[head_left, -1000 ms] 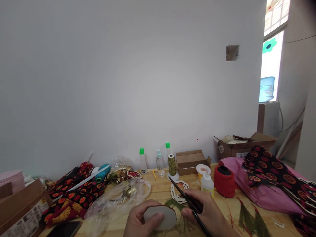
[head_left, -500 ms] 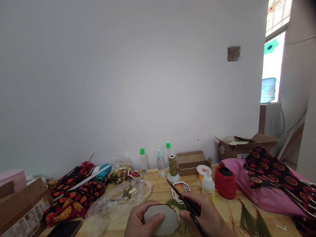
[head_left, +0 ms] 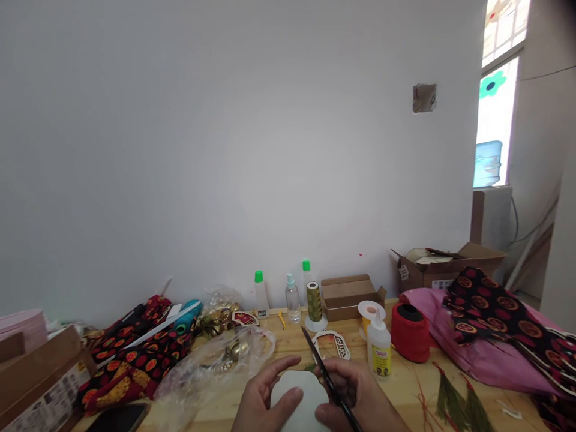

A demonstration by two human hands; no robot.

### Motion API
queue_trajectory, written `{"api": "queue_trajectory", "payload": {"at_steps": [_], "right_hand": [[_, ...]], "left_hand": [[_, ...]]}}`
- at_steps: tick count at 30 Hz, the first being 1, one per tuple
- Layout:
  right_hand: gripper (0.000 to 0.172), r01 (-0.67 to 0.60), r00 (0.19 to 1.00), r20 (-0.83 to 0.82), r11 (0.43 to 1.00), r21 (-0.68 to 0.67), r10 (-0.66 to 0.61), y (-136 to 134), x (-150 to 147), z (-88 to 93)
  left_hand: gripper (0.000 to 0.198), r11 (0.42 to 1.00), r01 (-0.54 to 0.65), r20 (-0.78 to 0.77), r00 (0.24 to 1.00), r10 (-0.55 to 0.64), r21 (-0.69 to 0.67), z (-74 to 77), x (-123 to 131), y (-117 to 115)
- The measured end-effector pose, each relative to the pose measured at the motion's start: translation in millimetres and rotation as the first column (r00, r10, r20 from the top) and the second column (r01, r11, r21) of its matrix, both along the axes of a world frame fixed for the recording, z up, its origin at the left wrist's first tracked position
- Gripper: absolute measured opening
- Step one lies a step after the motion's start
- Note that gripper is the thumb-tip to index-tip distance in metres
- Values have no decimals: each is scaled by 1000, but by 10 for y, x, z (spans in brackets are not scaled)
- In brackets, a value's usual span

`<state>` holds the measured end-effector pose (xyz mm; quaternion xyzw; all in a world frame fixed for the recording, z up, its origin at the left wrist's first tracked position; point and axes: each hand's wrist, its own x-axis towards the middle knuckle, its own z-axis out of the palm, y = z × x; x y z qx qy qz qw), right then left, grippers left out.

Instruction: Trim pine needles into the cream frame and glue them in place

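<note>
At the bottom middle of the view, my left hand [head_left: 265, 399] holds a white, rounded flat piece [head_left: 299, 405], thumb on top and fingers curled round its left edge. My right hand [head_left: 355, 399] is closed on a pair of black scissors [head_left: 326, 375] whose blades point up and to the left over the piece. A bit of green tassel [head_left: 310, 366] shows just behind the piece. A small decorated cut-out [head_left: 332, 346] lies on the wooden table [head_left: 405, 384] behind my hands.
A glue bottle [head_left: 379, 353], red thread spool [head_left: 409, 332], gold thread cone [head_left: 314, 303], small bottles and a cardboard box [head_left: 346, 295] stand behind. Patterned fabric [head_left: 130, 360] and a plastic bag [head_left: 211, 363] lie left; pink and patterned cloth [head_left: 490, 330] right. Green tassels [head_left: 456, 405] lie nearby.
My hands have drawn closer together and lower in view. The scissors have turned more upright over the white piece, and the cut-out behind them is now uncovered.
</note>
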<state>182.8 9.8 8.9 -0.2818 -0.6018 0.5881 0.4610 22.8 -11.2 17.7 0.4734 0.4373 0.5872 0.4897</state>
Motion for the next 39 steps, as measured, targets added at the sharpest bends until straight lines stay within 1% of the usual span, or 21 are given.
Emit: {"api": "queue_trajectory", "payload": {"at_steps": [3,8,10,12,13,14,15,17,18,19,20,22,24,26,28,30,32,34,36,37,39], "right_hand": [[42,-3,998,-55,998,-60,0,-6,-9,-4],[40,-20,985,-172,999,-41,13,15,78,44],[40,53,986,-155,998,-22,-56,24,96,36],[35,218,974,-81,971,94,-211,25,105,21],[30,303,952,-22,927,220,-306,19,109,23],[23,352,917,40,853,386,-397,6,113,34],[18,348,875,85,742,573,-476,-13,115,56],[15,178,819,135,471,864,-558,-66,107,123],[16,81,814,146,358,930,-562,-95,93,157],[17,-2,814,176,300,954,-553,-123,71,183],[20,-60,809,223,302,952,-543,-145,41,196],[27,-95,819,265,334,938,-509,-165,-27,176],[33,-58,810,239,332,941,-535,-151,-83,120],[38,-67,801,250,333,941,-545,-120,-99,77],[37,-130,806,272,291,948,-526,-87,-70,73],[31,-157,810,254,221,962,-528,-53,-6,95],[26,-115,803,196,176,978,-563,-13,78,110],[23,-57,801,148,172,983,-580,30,161,98],[24,22,811,117,229,973,-574,66,223,63],[27,69,817,116,294,953,-565,78,239,40],[34,164,842,143,498,852,-521,93,230,-13]], "left_hand": [[33,996,40,93,995,-33,-78,56,5,-17],[41,976,113,336,941,-44,-188,144,-40,-23],[42,968,143,379,924,-56,-206,132,-64,-3],[42,956,189,388,917,-90,-225,88,-74,22],[42,945,233,400,908,-126,-230,57,-72,34],[44,926,297,424,888,-178,-232,24,-68,46],[47,899,371,459,857,-236,-231,-8,-61,58],[58,834,509,553,767,-327,-213,-58,-53,78],[64,811,548,595,728,-341,-205,-73,-56,87],[69,794,572,630,699,-340,-206,-82,-65,95],[70,788,579,654,682,-327,-210,-87,-80,102],[59,800,562,664,683,-305,-211,-99,-128,117],[44,829,535,624,707,-333,-162,-128,-182,137],[49,852,520,576,716,-395,-63,-173,-226,163],[56,858,513,553,711,-434,13,-214,-252,193],[58,861,506,550,705,-447,51,-234,-266,219],[57,866,496,552,706,-444,63,-227,-276,235],[55,879,473,551,717,-426,63,-203,-282,240],[55,894,444,550,734,-398,54,-174,-279,231],[56,902,429,550,742,-382,47,-160,-272,221],[56,918,395,552,759,-344,28,-134,-246,190]]}}
